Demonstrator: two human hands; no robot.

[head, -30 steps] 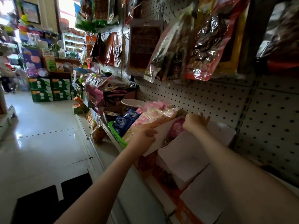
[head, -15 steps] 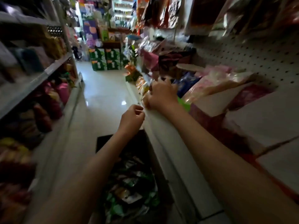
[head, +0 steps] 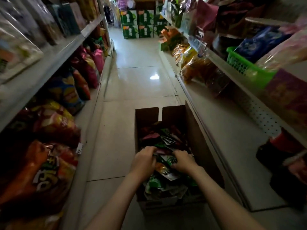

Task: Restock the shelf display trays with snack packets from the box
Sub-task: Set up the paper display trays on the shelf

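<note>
An open cardboard box [head: 197,140] stands on the aisle floor against the right shelf, full of small snack packets [head: 164,140] in green, red and orange. Both my hands are down inside it. My left hand [head: 143,161] curls its fingers into the packets at the left side of the pile. My right hand [head: 182,161] grips a green-and-white packet [head: 170,159] between thumb and fingers. A green basket tray [head: 239,63] with blue and pink packs sits on the right shelf above.
Shelves line both sides of the narrow aisle: large chip bags [head: 54,123] on the left, orange snack bags [head: 194,63] on the right. Green cartons [head: 137,24] are stacked at the aisle's far end. The tiled floor [head: 137,80] runs between.
My view swung from the right shelf trays down to the floor. Both hands left the shelf edge and dropped into the box, closing on packets.
</note>
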